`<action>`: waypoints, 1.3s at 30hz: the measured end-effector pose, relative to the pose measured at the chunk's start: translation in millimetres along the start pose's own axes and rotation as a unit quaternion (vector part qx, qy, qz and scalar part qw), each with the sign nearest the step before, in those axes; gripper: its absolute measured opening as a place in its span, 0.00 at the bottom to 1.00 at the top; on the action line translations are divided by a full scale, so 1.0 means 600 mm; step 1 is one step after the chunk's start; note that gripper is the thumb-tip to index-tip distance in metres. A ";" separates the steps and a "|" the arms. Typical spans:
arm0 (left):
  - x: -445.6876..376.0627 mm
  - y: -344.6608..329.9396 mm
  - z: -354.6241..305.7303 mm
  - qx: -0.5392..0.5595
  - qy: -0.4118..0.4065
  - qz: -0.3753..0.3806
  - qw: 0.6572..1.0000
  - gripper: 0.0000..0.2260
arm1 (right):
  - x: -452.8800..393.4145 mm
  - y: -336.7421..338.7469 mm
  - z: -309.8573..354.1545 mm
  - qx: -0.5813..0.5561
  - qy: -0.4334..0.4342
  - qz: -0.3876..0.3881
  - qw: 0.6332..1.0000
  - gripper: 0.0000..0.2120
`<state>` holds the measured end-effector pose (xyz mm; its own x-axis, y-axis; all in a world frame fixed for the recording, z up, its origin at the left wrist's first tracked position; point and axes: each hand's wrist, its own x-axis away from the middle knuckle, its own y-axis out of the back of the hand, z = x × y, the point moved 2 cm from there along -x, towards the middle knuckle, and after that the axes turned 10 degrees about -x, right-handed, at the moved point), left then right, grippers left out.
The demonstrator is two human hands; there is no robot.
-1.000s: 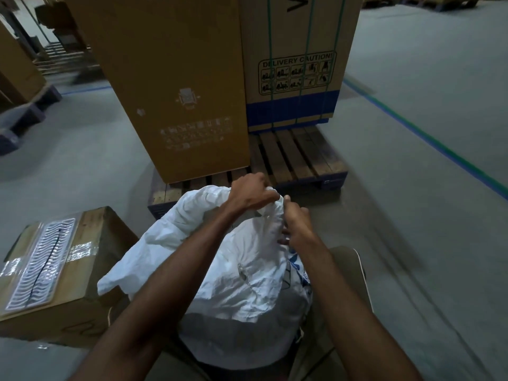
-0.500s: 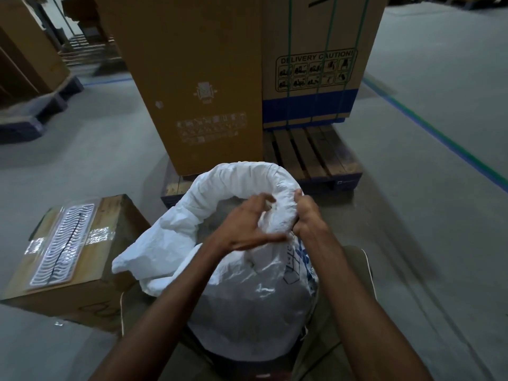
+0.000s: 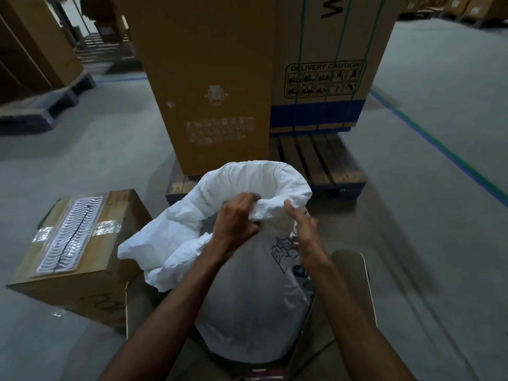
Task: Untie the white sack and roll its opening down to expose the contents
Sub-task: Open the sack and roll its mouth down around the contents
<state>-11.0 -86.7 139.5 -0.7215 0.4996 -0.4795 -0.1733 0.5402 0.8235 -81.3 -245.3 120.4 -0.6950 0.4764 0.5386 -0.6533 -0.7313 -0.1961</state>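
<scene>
The left hand has its fingers curled over the near edge of the white sack, gripping the rolled rim. The right hand rests against the sack's right side just below the rim, thumb raised to the fold and fingers loosely extended; whether it pinches the cloth cannot be told.

The sack stands upright between the person's legs, its mouth open in a crumpled ring, with blue print on its right side. Its fabric is thin and wrinkled. What lies inside is hidden by the left hand and shadow.

Left of the sack sits one taped cardboard box bearing a ridged plastic insert. Beyond the sack, a wooden pallet carries two tall cardboard cartons, the right one strapped with green bands.
</scene>
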 end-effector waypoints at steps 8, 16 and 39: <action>0.048 0.003 -0.016 -0.174 -0.149 -0.141 0.963 0.13 | 0.014 -0.071 -0.005 -0.117 -0.048 0.002 0.992 0.25; 0.093 -0.003 0.005 0.009 -0.107 0.025 0.994 0.25 | 0.009 -0.049 -0.003 -0.302 -0.108 0.035 0.947 0.14; 0.083 -0.048 -0.010 -0.013 -0.227 -0.052 0.972 0.12 | -0.021 0.022 -0.017 0.585 0.509 0.233 0.586 0.33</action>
<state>-45.9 -81.2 93.5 -0.3296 0.6946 -0.6395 -0.2503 0.5888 0.7686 -84.1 -256.1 102.9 -0.9244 -0.2999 -0.2355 -0.0816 -0.4476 0.8905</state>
